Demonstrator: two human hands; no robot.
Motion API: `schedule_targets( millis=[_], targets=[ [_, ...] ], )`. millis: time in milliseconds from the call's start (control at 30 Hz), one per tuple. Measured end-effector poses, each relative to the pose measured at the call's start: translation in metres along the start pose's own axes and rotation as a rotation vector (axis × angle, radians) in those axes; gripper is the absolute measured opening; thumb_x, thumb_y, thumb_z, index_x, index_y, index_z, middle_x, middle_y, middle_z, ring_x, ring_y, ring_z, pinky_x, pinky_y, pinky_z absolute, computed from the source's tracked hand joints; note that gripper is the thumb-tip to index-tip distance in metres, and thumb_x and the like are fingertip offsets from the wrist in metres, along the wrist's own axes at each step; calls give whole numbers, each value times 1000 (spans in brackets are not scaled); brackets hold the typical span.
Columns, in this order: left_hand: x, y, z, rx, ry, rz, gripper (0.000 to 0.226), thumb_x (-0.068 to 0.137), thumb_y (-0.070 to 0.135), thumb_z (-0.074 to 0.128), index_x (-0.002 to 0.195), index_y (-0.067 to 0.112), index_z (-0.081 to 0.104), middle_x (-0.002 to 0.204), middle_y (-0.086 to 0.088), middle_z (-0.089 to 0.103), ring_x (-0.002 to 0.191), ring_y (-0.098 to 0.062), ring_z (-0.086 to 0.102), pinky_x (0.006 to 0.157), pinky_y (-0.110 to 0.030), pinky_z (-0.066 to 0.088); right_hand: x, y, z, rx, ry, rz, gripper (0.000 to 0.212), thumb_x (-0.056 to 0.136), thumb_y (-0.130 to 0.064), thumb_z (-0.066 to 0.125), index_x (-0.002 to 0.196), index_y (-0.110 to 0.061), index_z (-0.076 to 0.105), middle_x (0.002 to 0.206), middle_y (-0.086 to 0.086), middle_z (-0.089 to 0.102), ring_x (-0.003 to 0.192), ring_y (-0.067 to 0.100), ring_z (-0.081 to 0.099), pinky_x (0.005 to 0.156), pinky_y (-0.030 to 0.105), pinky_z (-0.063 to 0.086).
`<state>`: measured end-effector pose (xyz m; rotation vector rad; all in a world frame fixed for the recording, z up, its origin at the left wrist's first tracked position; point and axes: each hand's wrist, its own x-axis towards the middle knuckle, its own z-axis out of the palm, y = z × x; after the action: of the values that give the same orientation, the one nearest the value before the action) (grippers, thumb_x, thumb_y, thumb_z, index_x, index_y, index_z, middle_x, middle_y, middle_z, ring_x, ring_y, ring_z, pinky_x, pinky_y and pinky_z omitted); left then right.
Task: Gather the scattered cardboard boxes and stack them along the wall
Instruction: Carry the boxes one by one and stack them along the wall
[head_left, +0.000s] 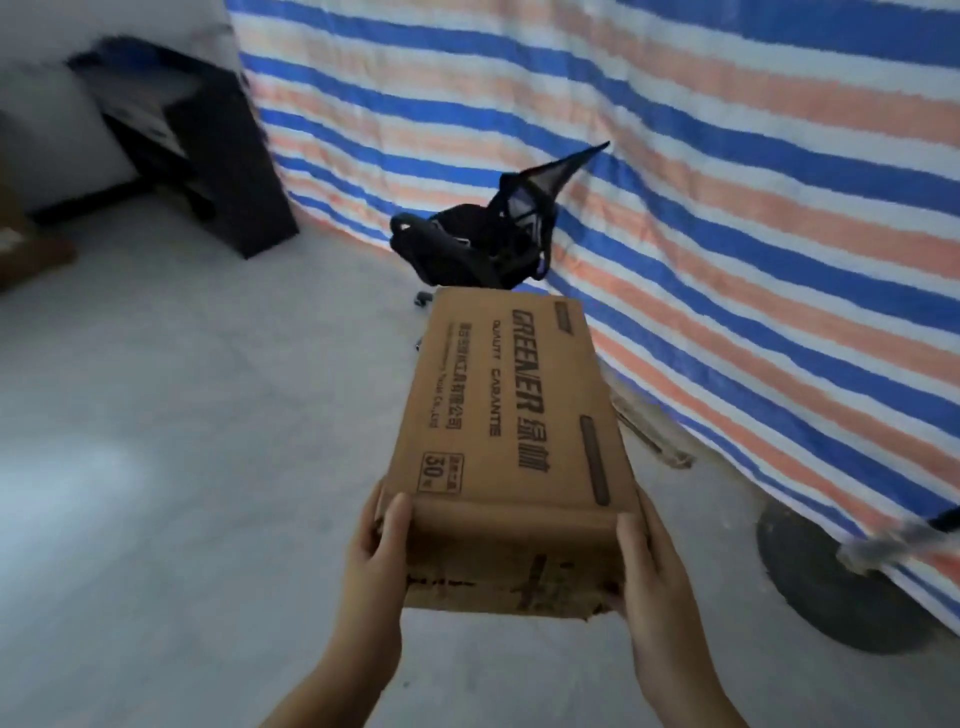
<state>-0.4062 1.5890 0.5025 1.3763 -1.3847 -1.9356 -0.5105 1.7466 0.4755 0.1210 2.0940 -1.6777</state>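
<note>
The cardboard box (511, 447) is held in the air in front of the person, above the grey floor (182, 441), with its long axis pointing away from the camera. Its top face carries dark print, including the word "GREENER" and a small boxed "30" mark. The near end face is scuffed and torn along its lower edge.

The left hand (375, 558) grips the near left corner of the box: the thumb lies on the end face and the fingers wrap round the left side. The right hand (652, 571) grips the near right corner in the same way, thumb on the end face, fingers round the right side. Both hands are curled on the box and bear its weight.

Beyond the far end of the box, a black office chair (483, 244) stands tilted against a blue, orange and white striped tarp (727, 182), which covers the right side of the scene. A dark desk (208, 150) stands at the upper left beside the tarp edge. A dark round base (831, 577) lies on the floor at the right, near the tarp's lower edge. A brown object at the far left edge is blurred; its identity cannot be told.
</note>
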Motion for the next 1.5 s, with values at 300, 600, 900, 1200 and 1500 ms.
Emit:
schedule_targets(
  millis=[300,600,900,1200,1500],
  targets=[
    [47,67,-249,-272,414,0,29,91,36,56,119,29,53,104,0,54,90,-20,50,79,-41,48,-73,-44,258,-93,-340,-93,48,86,-51,53,132,-37,51,128,-1,57,114,25,55,104,46,43],
    [88,114,-408,-442,638,103,29,91,34,56,119,28,56,93,15,54,81,-6,49,63,-32,45,-113,-73,454,-215,-614,-189,52,87,-51,50,136,-35,48,136,1,53,122,28,50,106,49,40],
    [194,183,-467,-506,704,226,7,92,32,54,93,31,61,90,14,59,81,-5,53,59,-31,44,-68,-127,610,-218,-754,-259,48,90,-48,48,136,-36,47,132,4,56,113,28,56,101,50,45],
    [333,280,-522,-575,808,299,9,93,35,51,95,34,59,95,13,56,85,-6,51,62,-32,47,-2,-219,793,-306,-918,-334,54,87,-56,42,138,-40,40,136,1,52,120,26,51,103,51,43],
    [448,332,-643,-592,991,319,33,91,39,52,123,30,55,103,8,57,89,-11,52,71,-36,50,-1,-248,981,-319,-1056,-420,57,81,-59,42,136,-41,44,138,1,50,123,26,48,105,50,42]
  ],
)
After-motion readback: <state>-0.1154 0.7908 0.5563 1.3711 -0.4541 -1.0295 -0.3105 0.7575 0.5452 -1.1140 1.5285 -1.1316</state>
